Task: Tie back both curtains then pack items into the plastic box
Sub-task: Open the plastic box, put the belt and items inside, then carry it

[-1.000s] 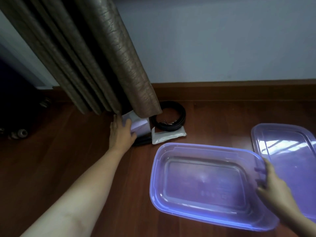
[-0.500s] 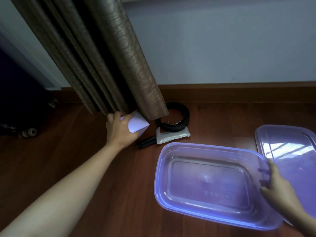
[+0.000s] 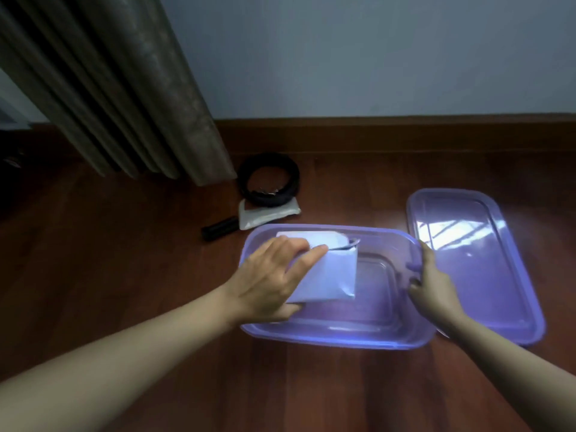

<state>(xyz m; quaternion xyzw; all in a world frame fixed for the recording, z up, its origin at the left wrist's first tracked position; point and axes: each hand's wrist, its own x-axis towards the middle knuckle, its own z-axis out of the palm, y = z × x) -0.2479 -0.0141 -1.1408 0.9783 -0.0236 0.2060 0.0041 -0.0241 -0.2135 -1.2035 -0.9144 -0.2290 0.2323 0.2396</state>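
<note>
A purple see-through plastic box [image 3: 336,336] stands open on the wooden floor. My left hand [image 3: 271,275] grips a white folded packet [image 3: 330,275] and holds it over the box's left half. My right hand [image 3: 433,285] grips the box's right rim. The box's purple lid [image 3: 473,260] lies flat on the floor to the right. Beyond the box lie a coiled black belt [image 3: 269,179], a white pouch [image 3: 268,215] and a black stick-like item [image 3: 219,229]. A brown curtain [image 3: 124,88] hangs at the upper left.
A wooden skirting board [image 3: 389,132] runs along the pale wall behind. Dark things sit in shadow at the far left edge. Bare floor lies in front of the box and to its left.
My left hand lifted the white packet from under the curtain's hem and carried it right, over the box. My right hand stayed on the box's rim.
</note>
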